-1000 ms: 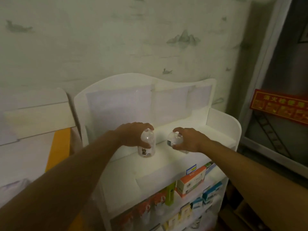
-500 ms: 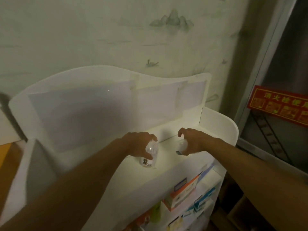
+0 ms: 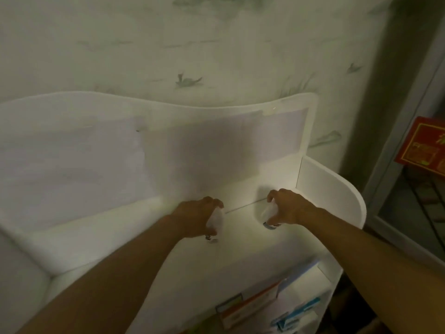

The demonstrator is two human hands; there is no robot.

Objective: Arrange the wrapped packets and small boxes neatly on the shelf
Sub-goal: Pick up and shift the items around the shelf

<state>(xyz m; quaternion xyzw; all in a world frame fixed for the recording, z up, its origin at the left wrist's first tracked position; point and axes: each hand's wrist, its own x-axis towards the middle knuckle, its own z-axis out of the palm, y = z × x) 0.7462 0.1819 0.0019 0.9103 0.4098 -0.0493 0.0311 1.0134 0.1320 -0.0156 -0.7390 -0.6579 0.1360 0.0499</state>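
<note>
Two clear packets [image 3: 216, 221] [image 3: 269, 211] – upright (gripped) – top shelf [image 3: 240, 249].

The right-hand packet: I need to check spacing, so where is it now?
In the head view the packet sits on the top shelf in the right hand, near the shelf's right side wall, apart from the left hand.

Two bare forearms w/ hands in the head view, both entering from the bottom edge. Left hand [image 3: 196, 216]: no ring, watch or glove seen; wrist bare, forearm bare to the frame edge, no sleeve showing. Right hand [image 3: 287, 208]: same, nothing on fingers or wrist, forearm uncovered to the frame edge. Knuckles & finger outlines soft; light is dim and the pic blurred, so small items like a thin band possibly wouldn't show. No markings visible on either arm.
</note>
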